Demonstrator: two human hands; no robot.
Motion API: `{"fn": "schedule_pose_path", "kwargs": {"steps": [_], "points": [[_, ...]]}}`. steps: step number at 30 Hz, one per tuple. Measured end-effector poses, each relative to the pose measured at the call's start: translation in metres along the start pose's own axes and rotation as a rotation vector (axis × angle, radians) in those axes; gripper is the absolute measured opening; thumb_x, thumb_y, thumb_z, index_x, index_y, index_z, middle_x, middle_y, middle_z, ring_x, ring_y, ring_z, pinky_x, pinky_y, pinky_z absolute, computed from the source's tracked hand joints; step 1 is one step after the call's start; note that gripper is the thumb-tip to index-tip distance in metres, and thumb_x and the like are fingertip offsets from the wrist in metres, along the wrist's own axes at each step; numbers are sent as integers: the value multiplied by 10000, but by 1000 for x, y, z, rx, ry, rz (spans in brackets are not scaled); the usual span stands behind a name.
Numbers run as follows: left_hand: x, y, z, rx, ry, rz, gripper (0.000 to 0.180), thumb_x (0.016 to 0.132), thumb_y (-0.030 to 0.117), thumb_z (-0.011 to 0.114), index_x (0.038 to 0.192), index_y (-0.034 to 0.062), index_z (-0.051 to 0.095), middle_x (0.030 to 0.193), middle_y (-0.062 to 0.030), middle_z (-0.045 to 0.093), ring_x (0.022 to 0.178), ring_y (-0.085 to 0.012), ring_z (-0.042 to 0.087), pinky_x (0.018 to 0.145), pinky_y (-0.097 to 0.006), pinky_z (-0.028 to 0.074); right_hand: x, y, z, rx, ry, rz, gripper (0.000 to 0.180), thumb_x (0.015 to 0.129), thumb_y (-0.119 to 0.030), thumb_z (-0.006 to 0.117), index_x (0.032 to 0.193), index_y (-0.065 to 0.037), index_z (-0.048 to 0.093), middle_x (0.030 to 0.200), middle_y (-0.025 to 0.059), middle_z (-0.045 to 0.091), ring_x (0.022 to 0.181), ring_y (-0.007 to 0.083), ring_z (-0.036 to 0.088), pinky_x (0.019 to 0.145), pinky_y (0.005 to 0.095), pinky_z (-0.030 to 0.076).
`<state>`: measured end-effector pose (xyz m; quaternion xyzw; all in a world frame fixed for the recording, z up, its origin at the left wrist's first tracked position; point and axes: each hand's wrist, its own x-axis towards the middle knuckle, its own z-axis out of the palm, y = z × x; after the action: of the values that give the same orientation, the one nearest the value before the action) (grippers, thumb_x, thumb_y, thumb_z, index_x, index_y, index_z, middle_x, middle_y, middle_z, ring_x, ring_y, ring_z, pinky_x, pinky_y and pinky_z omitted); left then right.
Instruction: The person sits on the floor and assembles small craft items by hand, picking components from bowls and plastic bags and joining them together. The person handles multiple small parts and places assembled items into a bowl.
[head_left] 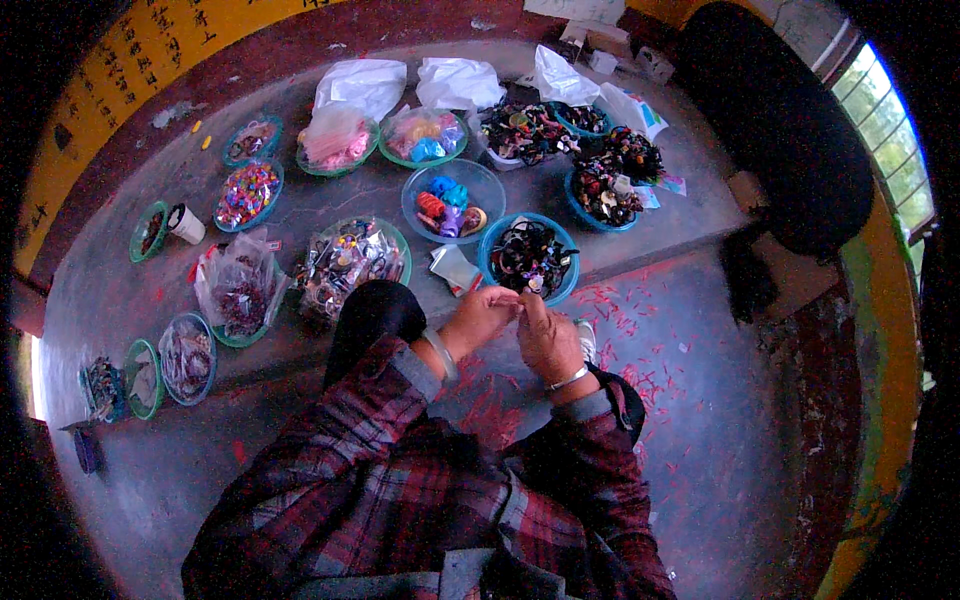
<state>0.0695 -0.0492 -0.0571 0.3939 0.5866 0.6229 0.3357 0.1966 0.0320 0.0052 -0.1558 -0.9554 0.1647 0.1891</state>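
My left hand (482, 318) and my right hand (551, 342) meet fingertip to fingertip above my lap. Both are closed in a pinch, and whatever lies between the fingers is too small to make out. Just beyond them stands a blue basket (487, 262) of black hair ties (528, 252), some with small light-coloured ornaments. A stack of white cards (456, 270) lies beside that basket, near my left fingers.
Around are a clear bowl (412, 205) of coloured coils, a basket of glossy packets (350, 262), a bagged basket (240, 285), a basket of colourful small pieces (247, 193), and a white cup (186, 224). Red scraps (640, 385) litter the floor. A dark bulky object (780, 120) stands right.
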Motion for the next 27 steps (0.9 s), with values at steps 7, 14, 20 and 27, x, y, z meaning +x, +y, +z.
{"fn": "schedule_pose_path", "kwargs": {"steps": [7, 14, 20, 27], "points": [[6, 17, -6, 216, 138, -30, 199, 833, 141, 483, 815, 10, 633, 745, -45, 620, 695, -131, 574, 654, -262, 454, 2, -5, 3, -73, -28, -107, 476, 727, -126, 521, 1176, -34, 392, 881, 152, 560, 749, 288, 572, 569, 368, 481], [41, 32, -22, 122, 168, -186, 211, 768, 189, 549, 775, 0, 641, 698, -54, 617, 643, -122, 575, 602, -249, 447, 35, -16, -26, 14, 94, -83, 294, 748, -15, 509, 1038, -64, 517, 824, 150, 592, 755, 289, 591, 608, 364, 481], [79, 52, -53, -291, 245, -99, 164, 747, 159, 562, 737, 12, 633, 684, -35, 594, 657, -99, 550, 609, -241, 427, 84, 60, -33, 226, 445, 196, 187, 762, -71, 535, 941, -100, 579, 842, 128, 607, 760, 290, 599, 625, 358, 480], [83, 48, -61, -607, 376, -218, 142, 772, 140, 561, 858, 32, 593, 825, -37, 590, 796, -127, 561, 730, -263, 429, 78, 150, 59, -52, -222, 323, 253, 781, -299, 502, 849, -89, 627, 824, 148, 616, 775, 332, 594, 660, 413, 476]]}}
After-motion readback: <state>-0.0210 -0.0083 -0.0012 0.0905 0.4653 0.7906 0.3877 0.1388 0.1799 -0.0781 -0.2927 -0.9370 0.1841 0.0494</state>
